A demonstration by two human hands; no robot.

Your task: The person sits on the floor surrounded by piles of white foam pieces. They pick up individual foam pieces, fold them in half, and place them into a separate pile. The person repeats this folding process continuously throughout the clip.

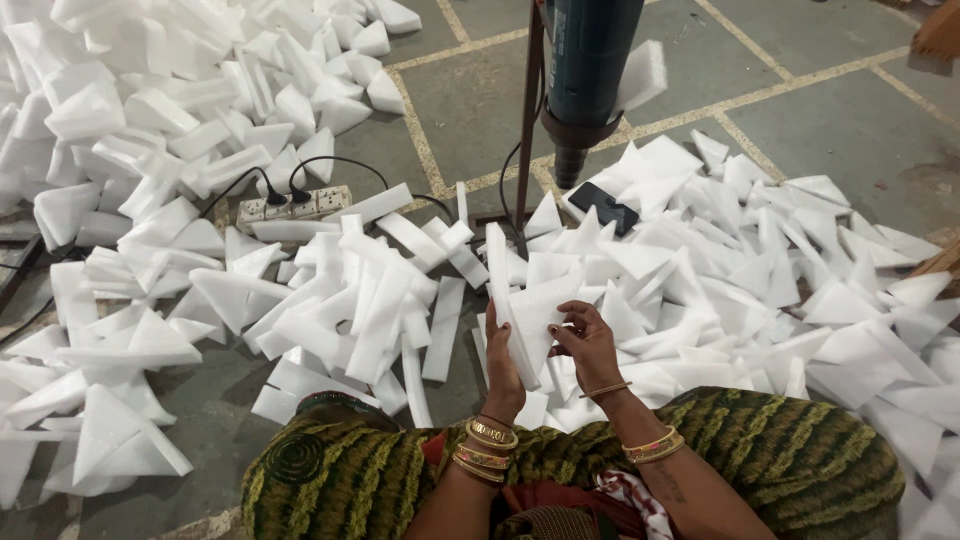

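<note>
A white foam sheet piece (527,315) was held upright between both hands, just above the lap of the seated person and near the middle of the floor's near edge. The left hand (503,365) was wrapped along the piece's left edge, thumb in front and fingers (497,330) closed behind it. The right hand (588,345) was set against the lower right part, its fingers (565,335) pinched on the foam's edge. Bangles were noted on both wrists.

The piece appeared folded or layered into a roughly triangular shape. It was judged very light, soft and compressible, stiff enough to stand when held by an edge but easily creased or dented by a hard pinch. The surface was judged dry and not slippery. A hold along a folded edge or near a corner, with flat finger pressure, was judged the safest.

The grey tiled floor (480,100) was covered with similar pieces: a large pile of foam triangles (180,120) towards the far left corner, loose foam strips (385,290) just left of the hands, and a further spread of flat foam pieces (760,260) to the right. A dark blue-green heat tool (585,70) was mounted nozzle down on a stand (528,120) beyond the hands. A black phone (604,205) lay on the foam below the nozzle. A white power strip (295,205) with black cables was seen left of the stand.
</note>
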